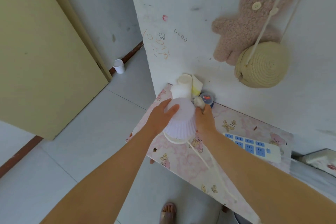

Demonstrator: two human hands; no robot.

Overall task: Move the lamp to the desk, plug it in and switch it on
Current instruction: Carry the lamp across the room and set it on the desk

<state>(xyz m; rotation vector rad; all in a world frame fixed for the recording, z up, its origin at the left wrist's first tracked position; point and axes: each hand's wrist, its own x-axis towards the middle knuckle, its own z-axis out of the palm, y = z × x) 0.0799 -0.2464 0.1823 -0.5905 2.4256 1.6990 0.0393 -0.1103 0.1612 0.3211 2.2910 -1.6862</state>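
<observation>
A small lamp with a white pleated shade (181,122) and a round white base stands on the desk (183,158), which has a pink bear-pattern cover. My left hand (161,116) grips the shade's left side. My right hand (204,120) is against the shade's right side, fingers closed around a thin stem-like part. The lamp's white cord (205,162) trails across the desk toward me. A white power strip (252,146) with blue sockets lies on the desk to the right.
White bottles (181,87), a tube and a small blue-lidded jar (207,99) stand behind the lamp by the wall. A plush bear (245,23) and a woven round bag (261,65) hang on the wall. A white cup (119,66) sits on the floor by the door.
</observation>
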